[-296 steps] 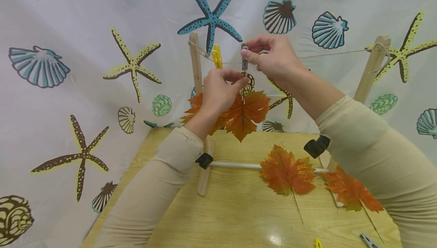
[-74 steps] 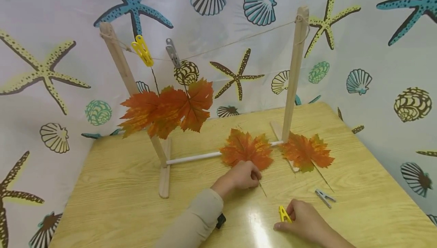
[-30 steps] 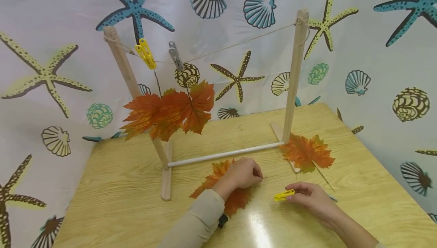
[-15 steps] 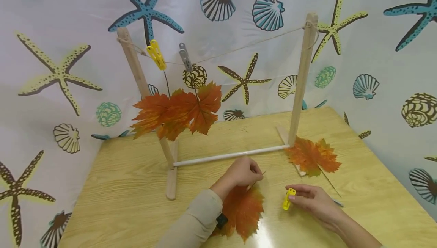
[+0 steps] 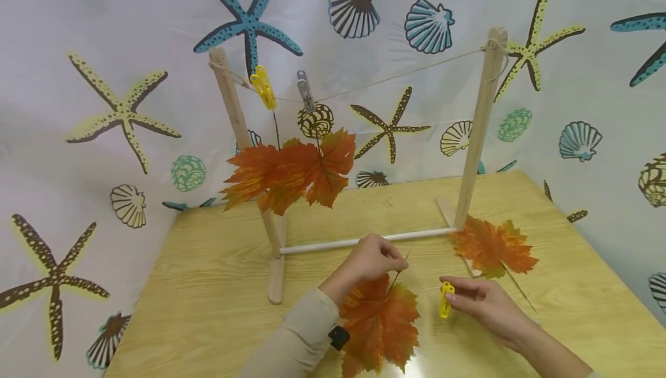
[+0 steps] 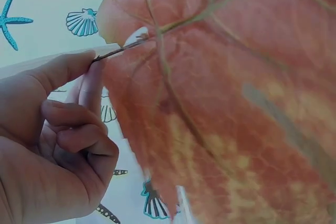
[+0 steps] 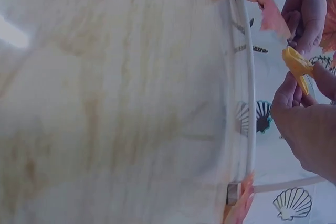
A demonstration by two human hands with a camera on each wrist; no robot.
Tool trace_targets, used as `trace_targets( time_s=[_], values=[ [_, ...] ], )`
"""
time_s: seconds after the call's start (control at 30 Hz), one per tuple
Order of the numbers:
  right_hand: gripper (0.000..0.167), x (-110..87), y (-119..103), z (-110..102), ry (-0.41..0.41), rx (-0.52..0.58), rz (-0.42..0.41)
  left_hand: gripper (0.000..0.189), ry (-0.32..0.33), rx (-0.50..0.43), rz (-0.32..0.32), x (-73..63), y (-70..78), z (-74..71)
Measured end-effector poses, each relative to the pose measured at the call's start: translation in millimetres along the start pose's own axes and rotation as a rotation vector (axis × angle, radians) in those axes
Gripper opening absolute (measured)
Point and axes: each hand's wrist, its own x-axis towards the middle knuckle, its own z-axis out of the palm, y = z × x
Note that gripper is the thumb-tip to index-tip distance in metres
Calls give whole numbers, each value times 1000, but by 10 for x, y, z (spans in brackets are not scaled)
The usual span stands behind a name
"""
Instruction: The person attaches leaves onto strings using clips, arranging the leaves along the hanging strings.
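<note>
My left hand (image 5: 368,259) pinches the thin stem of an orange artificial maple leaf (image 5: 382,323). The leaf hangs below the fingers, stem end up; its veined face fills much of the left wrist view. Just to the right, my right hand (image 5: 489,303) holds a small yellow clothespin (image 5: 446,301) between thumb and fingers, apart from the stem. In the right wrist view that clothespin (image 7: 298,66) appears in side profile. Two more leaves hang by their stems from a string (image 5: 406,74), under a yellow clothespin (image 5: 263,88) and a grey clothespin (image 5: 306,91).
The string runs between two wooden posts (image 5: 476,135), joined low down by a white rod (image 5: 322,246). Another maple leaf (image 5: 494,248) lies by the right post's foot on the wooden table (image 5: 218,285). A shell-and-starfish curtain (image 5: 291,8) stands behind.
Both hands have left the grey clothespin, now hanging on the string. My left hand has picked up a leaf and swung its stem upward; my right has lifted and turned the yellow clothespin.
</note>
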Motion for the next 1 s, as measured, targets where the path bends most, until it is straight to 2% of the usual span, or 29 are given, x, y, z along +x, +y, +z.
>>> trace_targets(
  time_s=[0.2, 0.5, 0.8, 1.0],
  values=[
    [63, 31, -80, 108, 14, -31, 2, 13, 29, -55, -26, -76, -13, -63],
    [61, 121, -203, 159, -15, -98, -29, 12, 96, -59, 33, -159, 22, -234],
    [56, 144, -364, 150, 25, -157, -48, 11, 145, -44, 37, -178, 102, -312],
    [55, 175, -462, 188, 40, -160, -63, 11, 168, -108, 41, -214, 158, -428]
  ],
)
